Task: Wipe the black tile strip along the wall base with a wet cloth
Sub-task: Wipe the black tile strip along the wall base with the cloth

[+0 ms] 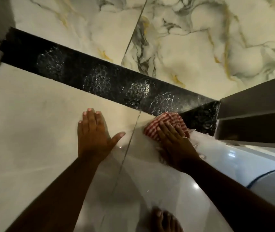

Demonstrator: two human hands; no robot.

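Note:
A black tile strip [76,71] runs diagonally from upper left to lower right along the base of the marble wall, with several round wet marks on it. My right hand [175,141] presses a red-and-white striped cloth [165,124] flat where the floor meets the strip's right end, near a corner. The cloth's upper edge touches the black tile. My left hand [93,134] rests flat on the pale floor, fingers together and thumb out, holding nothing, a short way below the strip.
A grey door frame or ledge [253,114] juts in at the right, beside the cloth. The glossy pale floor [24,131] has a grout line between my hands. My bare foot [163,220] is at the bottom edge. White marble wall tiles [200,39] rise above the strip.

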